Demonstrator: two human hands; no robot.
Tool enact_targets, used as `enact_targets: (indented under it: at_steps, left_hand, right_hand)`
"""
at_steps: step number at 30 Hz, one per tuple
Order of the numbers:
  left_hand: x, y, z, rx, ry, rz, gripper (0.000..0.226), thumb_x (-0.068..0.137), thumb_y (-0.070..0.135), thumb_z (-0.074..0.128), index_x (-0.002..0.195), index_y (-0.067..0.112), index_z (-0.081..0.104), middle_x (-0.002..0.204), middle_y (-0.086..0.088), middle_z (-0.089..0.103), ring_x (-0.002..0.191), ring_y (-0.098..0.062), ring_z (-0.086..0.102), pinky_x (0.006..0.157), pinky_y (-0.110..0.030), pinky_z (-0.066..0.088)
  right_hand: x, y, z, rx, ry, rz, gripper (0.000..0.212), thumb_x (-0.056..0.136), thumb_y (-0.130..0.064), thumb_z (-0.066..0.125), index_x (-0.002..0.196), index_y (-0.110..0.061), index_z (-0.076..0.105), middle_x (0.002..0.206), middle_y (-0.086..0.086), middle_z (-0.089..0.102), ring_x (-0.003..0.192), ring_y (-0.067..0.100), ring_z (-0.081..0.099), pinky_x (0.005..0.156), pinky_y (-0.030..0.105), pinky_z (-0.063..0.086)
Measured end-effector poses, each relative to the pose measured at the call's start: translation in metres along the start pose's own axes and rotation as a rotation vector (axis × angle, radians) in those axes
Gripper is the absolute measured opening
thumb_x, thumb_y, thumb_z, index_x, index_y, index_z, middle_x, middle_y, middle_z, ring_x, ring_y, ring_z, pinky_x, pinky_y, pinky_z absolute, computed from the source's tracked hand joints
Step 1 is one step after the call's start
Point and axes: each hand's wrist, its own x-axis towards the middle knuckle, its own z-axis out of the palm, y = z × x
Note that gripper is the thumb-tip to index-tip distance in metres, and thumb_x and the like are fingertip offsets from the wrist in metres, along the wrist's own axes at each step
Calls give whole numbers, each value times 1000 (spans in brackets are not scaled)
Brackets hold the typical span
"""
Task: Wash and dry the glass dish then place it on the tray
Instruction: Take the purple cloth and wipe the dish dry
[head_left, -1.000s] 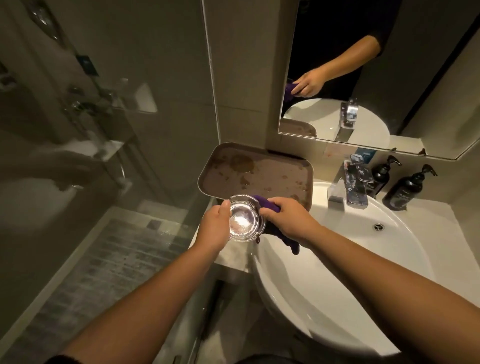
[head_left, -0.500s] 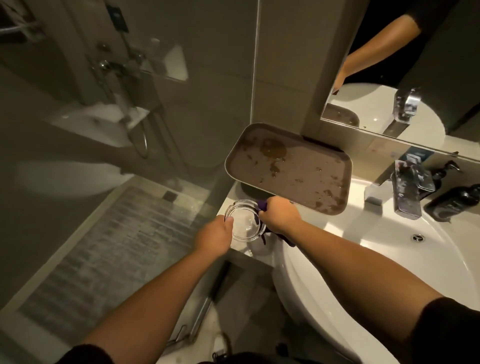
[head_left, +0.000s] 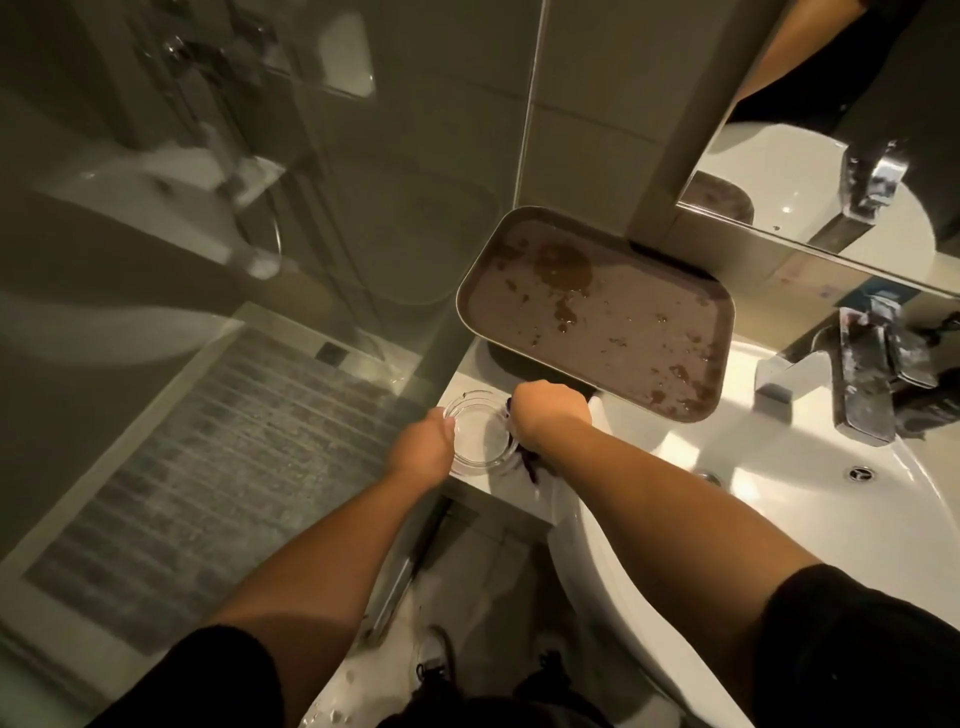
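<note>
A white sink (head_left: 779, 519) fills the right side, with a chrome tap (head_left: 865, 384) at its back, and a brown, stained tray (head_left: 597, 312) sits partly over its far left rim and the white bench (head_left: 493, 486) beside it. On that bench, just in front of the tray, is the clear glass dish (head_left: 480, 434). The left hand (head_left: 421, 449) grips its left rim, while the right hand (head_left: 550, 410) is closed on a purple cloth (head_left: 530, 460) pressed against its right side.
</note>
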Motion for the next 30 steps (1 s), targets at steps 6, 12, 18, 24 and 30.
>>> enact_targets:
  at_steps: [6, 12, 18, 24, 30]
  left_hand:
    - [8, -6, 1, -6, -1, 20, 38, 104, 32, 28, 123, 7, 50, 112, -22, 66, 102, -39, 61, 82, -40, 46]
    - [10, -8, 4, 28, 10, 23, 38, 104, 33, 29, 129, 11, 48, 111, -19, 68, 100, -38, 63, 82, -42, 50]
    - [10, -9, 4, 38, 3, 14, 39, 104, 33, 30, 132, 10, 45, 113, -19, 67, 101, -38, 62, 83, -44, 50]
    - [1, -1, -7, 22, -38, -27, 46, 103, 40, 31, 134, 9, 43, 121, -20, 63, 108, -38, 60, 88, -44, 49]
    - [-35, 50, -52, -280, 106, 241, 48, 95, 46, 46, 136, 21, 49, 118, -2, 59, 97, -15, 58, 80, -30, 41]
  right_hand:
    - [8, 0, 9, -34, 23, -18, 12, 90, -22, 65, 100, -18, 71, 62, 1, 53, 54, 19, 52, 67, 35, 50]
    - [11, 1, 10, -8, 16, -14, 10, 90, -26, 68, 97, -20, 68, 63, 0, 52, 51, 16, 49, 68, 34, 52]
    - [1, 2, -6, 22, -18, 16, 6, 90, -19, 63, 87, -15, 66, 66, 3, 58, 56, 19, 54, 62, 32, 47]
    - [-25, 27, -41, 343, -94, 4, 17, 92, -28, 61, 99, -13, 66, 79, 3, 64, 72, 19, 60, 62, 27, 46]
    - [-89, 78, -64, 983, -292, -61, 15, 93, -28, 63, 103, -18, 68, 99, 11, 71, 88, 27, 69, 78, 33, 58]
